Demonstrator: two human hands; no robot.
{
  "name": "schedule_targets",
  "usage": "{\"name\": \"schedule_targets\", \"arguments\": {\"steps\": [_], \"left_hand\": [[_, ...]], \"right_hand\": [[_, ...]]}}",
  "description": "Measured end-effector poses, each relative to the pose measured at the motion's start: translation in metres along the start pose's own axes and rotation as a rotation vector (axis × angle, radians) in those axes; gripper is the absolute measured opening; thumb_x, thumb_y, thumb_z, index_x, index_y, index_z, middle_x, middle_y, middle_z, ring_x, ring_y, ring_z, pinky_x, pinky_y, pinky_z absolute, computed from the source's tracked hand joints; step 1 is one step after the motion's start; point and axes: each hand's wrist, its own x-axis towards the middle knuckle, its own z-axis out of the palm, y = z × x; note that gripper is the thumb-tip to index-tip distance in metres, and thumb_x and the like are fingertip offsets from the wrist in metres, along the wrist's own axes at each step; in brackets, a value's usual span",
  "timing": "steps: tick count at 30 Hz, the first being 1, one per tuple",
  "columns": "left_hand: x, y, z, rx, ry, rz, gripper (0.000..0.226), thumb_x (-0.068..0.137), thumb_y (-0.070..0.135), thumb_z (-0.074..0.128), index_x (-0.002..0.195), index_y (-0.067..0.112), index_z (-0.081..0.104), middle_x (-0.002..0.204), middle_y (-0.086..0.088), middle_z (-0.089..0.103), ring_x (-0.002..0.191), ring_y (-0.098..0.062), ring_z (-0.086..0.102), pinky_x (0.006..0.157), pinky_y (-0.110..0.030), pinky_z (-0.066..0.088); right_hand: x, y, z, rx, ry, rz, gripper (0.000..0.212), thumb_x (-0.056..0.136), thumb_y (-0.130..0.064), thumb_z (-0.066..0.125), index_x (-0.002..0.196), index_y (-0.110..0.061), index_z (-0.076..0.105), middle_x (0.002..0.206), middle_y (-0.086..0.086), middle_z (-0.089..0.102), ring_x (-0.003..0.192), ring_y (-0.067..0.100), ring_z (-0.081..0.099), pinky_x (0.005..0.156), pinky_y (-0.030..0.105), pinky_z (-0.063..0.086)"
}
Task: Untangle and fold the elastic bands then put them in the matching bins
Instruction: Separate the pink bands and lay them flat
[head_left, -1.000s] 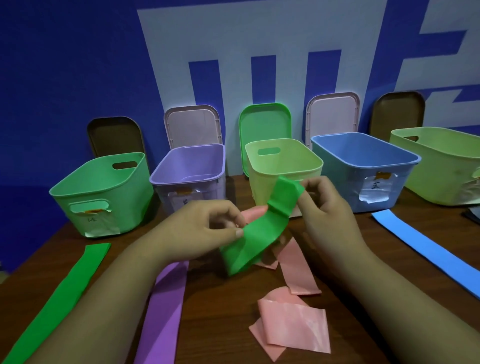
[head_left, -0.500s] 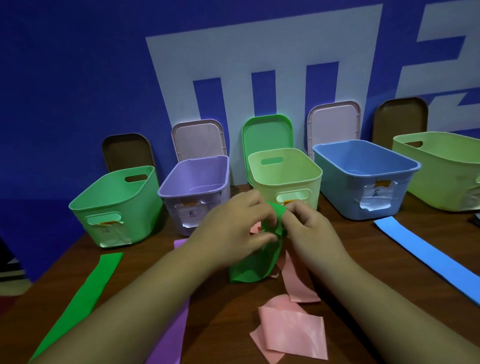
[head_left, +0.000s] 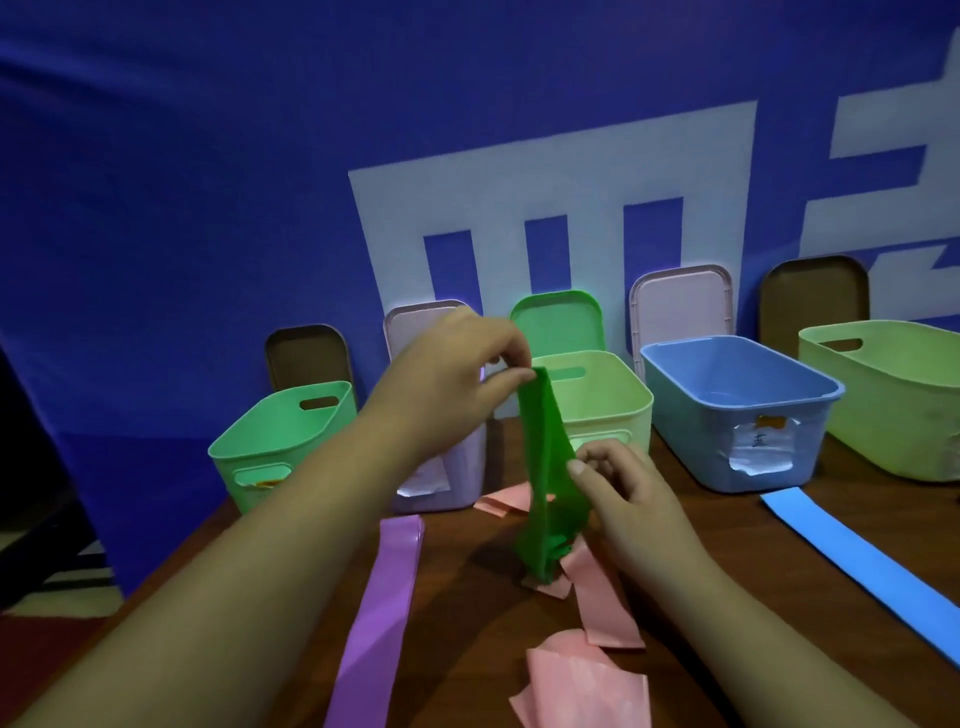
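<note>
Green band (head_left: 543, 467): centre of the frame, held up in front of the pale green bin (head_left: 618, 415). Its bunched lower end touches the pink band (head_left: 605, 608) lying on the table (head_left: 467, 597).
Long axis: close to upright, with the narrow top end toward the upper middle of the frame and the wider, crumpled end down.
Left hand (head_left: 452, 379): raised, with thumb and fingertips pinching the band's top end.
Right hand (head_left: 623, 488): lower, with the thumb pressed on the band's right edge about midway and the fingers curled behind it, apparently a pinch.
Why held so: probably so the band's own weight draws the twist out, while the lower hand steadies and flattens it for folding.
Matching bin: the green bin (head_left: 280, 431) at middle left, open and well apart from the band.
</note>
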Motion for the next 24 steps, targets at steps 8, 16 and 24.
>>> {"name": "schedule_targets", "arguments": {"steps": [8,16,24], "left_hand": [[0.068,0.011,-0.075,0.026,0.053,-0.041,0.010,0.093,0.032,0.081,0.093,0.025,0.074,0.085,0.015,0.070,0.083,-0.012,0.065,0.079,-0.042,0.056],[0.093,0.018,-0.101,0.075,-0.020,-0.122,0.012,0.091,0.035,0.083,0.092,0.027,0.074,0.084,0.013,0.070,0.080,-0.007,0.065,0.073,-0.035,0.057],[0.092,0.017,-0.110,0.060,-0.013,-0.233,0.011,0.091,0.034,0.084,0.094,0.026,0.076,0.084,0.012,0.072,0.080,-0.004,0.067,0.069,-0.024,0.053]], "right_hand": [[-0.001,0.005,-0.007,0.023,-0.132,-0.058,0.050,0.089,-0.074,0.048,0.114,-0.037,0.070,0.112,-0.014,0.070,0.110,0.002,0.064,0.095,0.031,0.051],[0.000,0.008,-0.005,0.083,-0.164,0.001,0.019,0.098,-0.037,0.073,0.117,-0.040,0.071,0.109,-0.008,0.076,0.102,0.011,0.073,0.098,0.046,0.058],[0.002,0.017,-0.003,0.052,-0.187,0.027,0.015,0.102,-0.028,0.070,0.103,-0.042,0.073,0.096,-0.010,0.077,0.092,0.008,0.072,0.088,0.035,0.055]]}}
